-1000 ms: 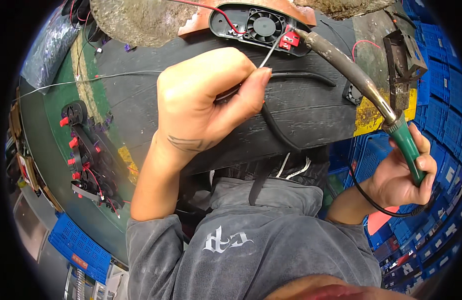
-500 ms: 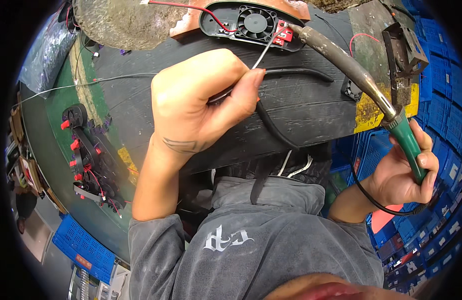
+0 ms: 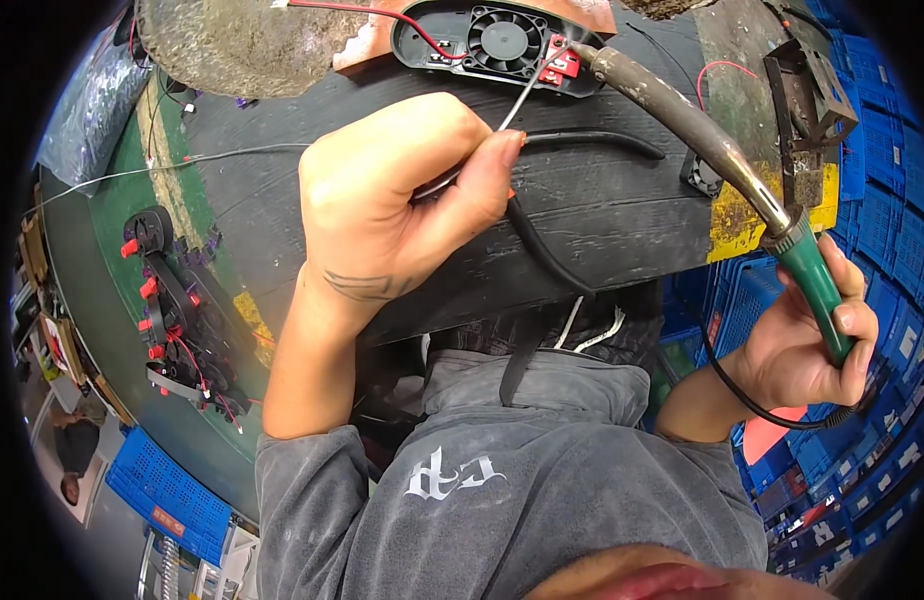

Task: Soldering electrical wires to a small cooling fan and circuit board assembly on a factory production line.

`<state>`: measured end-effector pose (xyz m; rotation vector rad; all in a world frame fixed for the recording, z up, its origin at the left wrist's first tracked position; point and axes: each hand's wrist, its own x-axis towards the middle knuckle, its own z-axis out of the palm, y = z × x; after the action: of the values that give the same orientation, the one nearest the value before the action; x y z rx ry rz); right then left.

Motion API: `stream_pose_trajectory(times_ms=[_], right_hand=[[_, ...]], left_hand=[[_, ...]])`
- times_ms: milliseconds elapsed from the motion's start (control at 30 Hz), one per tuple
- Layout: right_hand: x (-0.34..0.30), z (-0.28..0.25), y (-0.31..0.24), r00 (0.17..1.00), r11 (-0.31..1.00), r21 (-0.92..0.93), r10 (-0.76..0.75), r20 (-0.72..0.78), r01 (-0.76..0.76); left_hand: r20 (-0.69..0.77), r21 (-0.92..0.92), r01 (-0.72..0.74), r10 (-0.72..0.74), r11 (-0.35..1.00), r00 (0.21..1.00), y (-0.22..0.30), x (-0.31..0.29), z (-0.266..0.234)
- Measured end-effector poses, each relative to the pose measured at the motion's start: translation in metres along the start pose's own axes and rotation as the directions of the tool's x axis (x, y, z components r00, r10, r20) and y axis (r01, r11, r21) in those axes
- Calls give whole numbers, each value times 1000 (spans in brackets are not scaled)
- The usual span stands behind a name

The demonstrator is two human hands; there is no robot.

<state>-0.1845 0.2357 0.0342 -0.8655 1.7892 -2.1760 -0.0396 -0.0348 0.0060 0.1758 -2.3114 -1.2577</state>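
Note:
My left hand [image 3: 397, 195] is closed round a length of solder wire [image 3: 522, 102], pinched between thumb and forefinger. Black tubing [image 3: 602, 140] with orange bits sticks out beside the thumb. In my right hand [image 3: 807, 350] is a soldering iron [image 3: 672, 110], held by its green handle. The iron's tip and the end of the solder meet at a small red circuit board [image 3: 560, 62]. That board lies at the right end of a long black plastic housing [image 3: 410, 42], next to a round cooling fan [image 3: 507, 40]. A red wire [image 3: 397, 15] leads out of the housing's left part.
A brownish block [image 3: 357, 50] props the housing. Finished-looking black parts with red pieces [image 3: 167, 300] lie at the left. A metal bracket stand [image 3: 807, 100] and a small black fan [image 3: 700, 178] are at the right. Blue crates [image 3: 887, 170] are stacked beyond; a person [image 3: 77, 445] shows far left.
The housing and my left hand have shifted very slightly left and up. The iron's tip stays on the red board. A person has come into view at the far left.

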Motion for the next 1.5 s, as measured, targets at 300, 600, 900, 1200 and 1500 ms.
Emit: stream_pose_trajectory(times_ms=[300,600,900,1200,1500], right_hand=[[1,-1,0,1000,1000,18,-3,2,3],[-1,-3,-4,1000,1000,11,4,-12,-4],[-3,-3,-11,1000,1000,-6,6,-9,-6],[-1,-1,-10,1000,999,-39,-9,-3,9],[-1,0,-9,1000,999,-43,-20,16,21]], left_hand=[[-13,13,1,-1,1000,1000,-1,0,1],[-26,41,-18,19,999,999,2,2,-2],[-31,10,-14,14,1000,999,-1,1,2],[-30,1,0,1,1000,1000,0,0,6],[-32,20,-7,7,1000,999,-1,1,8]])
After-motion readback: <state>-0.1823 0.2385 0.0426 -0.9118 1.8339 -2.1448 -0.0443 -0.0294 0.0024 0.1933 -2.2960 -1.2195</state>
